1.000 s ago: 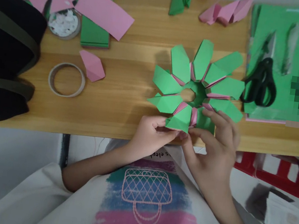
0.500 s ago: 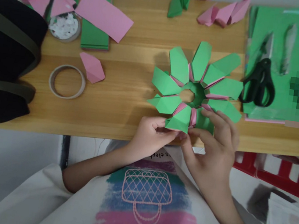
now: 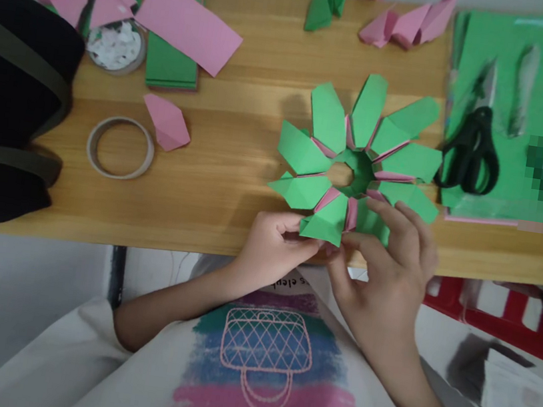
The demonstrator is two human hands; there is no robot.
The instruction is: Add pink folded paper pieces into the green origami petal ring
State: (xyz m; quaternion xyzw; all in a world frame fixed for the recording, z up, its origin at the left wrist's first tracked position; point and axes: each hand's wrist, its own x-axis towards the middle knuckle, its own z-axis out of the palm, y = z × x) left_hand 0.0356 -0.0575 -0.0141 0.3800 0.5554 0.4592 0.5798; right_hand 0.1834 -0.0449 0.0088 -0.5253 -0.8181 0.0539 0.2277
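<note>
A green and pink folded-paper flower (image 3: 328, 118) rests near the front edge of the wooden table, its petals spread in a ring around an open centre. My left hand (image 3: 268, 243) pinches the flower's near petal from the left, thumb underneath and fingers partly hidden by the paper. From the right, my right hand (image 3: 388, 267) is closed on the same near side, thumb and index finger at the petal's edge. Its other fingers lie over the neighbouring green petal. A bit of pink paper shows between the two thumbs.
Black scissors (image 3: 473, 151) lie on green paper sheets (image 3: 490, 45) at right. A tape roll (image 3: 91, 150), a folded pink piece (image 3: 167, 125), a pink sheet (image 3: 190, 27) and a tub of white scraps (image 3: 116, 47) are left. Folded pink pieces (image 3: 410, 27) sit at the back.
Both hands keep their hold on the flower's near side. The flower's upper left petals have shifted very slightly to the right; little else differs.
</note>
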